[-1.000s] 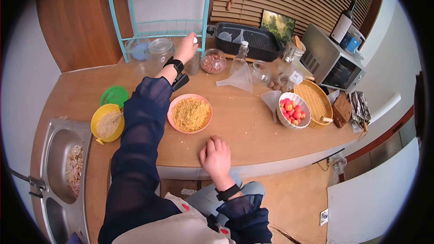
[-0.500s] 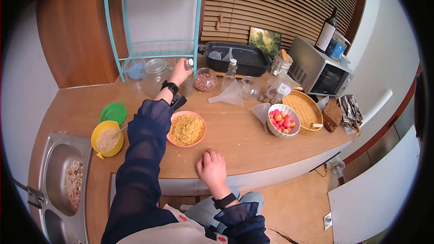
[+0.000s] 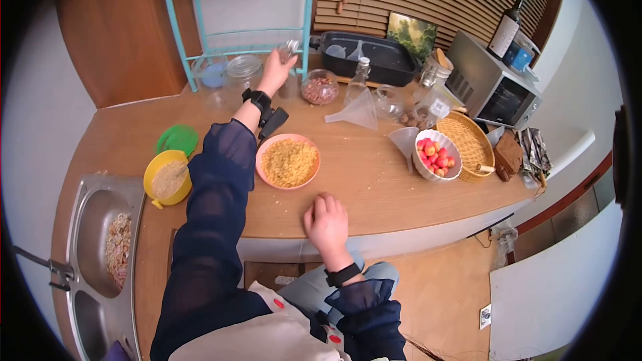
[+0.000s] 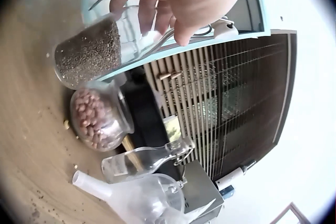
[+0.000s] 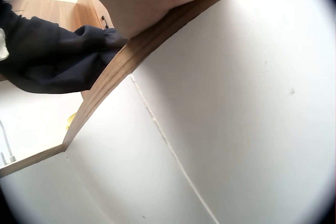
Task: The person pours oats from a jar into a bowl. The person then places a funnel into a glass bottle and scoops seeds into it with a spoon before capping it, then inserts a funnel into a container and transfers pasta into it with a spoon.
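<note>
Two bare hands are at the light wooden worktop [image 3: 381, 190]. Nearest, the right hand [image 3: 328, 224] rests by the front edge, to the near right of the round pink bowl [image 3: 289, 186] of yellow grains, its fingers loosely bent and together. Beyond the bowl, the left hand [image 3: 275, 72] has its fingers curled round the neck of a clear glass swing-top bottle [image 4: 86, 53] part-filled with dark grains. Its white stopper [image 4: 226, 30] shows past the fingers in the left wrist view; in the head view, a greyish glassy top has replaced the white one seen a moment ago. That suggests the closure has shifted, though whether the mouth is open I cannot tell. Beyond and right of the bowl sits a round clear glass jar [image 3: 319, 88] of reddish-brown nuts, and farther, a black rectangular pan [image 3: 394, 70].
</note>
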`<action>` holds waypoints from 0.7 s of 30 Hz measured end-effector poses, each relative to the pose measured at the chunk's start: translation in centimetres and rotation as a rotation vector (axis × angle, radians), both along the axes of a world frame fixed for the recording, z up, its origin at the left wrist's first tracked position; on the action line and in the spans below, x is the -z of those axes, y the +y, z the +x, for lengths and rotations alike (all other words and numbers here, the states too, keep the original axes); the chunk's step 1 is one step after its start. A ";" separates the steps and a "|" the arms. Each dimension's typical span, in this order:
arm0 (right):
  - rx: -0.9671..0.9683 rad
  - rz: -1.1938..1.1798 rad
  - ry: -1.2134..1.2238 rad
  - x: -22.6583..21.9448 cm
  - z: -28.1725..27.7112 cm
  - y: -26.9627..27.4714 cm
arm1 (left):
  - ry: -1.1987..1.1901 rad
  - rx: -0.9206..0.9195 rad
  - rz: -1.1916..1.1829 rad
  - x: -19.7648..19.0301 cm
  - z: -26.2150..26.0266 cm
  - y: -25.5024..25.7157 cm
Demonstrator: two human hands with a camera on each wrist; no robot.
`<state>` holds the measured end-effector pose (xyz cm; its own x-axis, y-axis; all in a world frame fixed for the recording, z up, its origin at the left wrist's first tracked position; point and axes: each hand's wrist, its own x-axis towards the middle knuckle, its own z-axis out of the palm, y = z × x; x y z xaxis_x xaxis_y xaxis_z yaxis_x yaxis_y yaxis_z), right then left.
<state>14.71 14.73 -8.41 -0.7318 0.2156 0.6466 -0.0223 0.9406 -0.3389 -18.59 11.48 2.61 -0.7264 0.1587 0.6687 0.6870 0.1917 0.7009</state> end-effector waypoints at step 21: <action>-0.144 0.050 -0.166 -1.6 -7.0 -0.1 | -0.497 0.290 0.363 1.0 30.9 -19.3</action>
<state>7.76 14.61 -6.80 -0.8501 0.0722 0.5216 -0.1048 0.9475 -0.3020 12.33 -7.78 1.62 -0.9231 0.2219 0.3141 0.2549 -0.2585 0.9318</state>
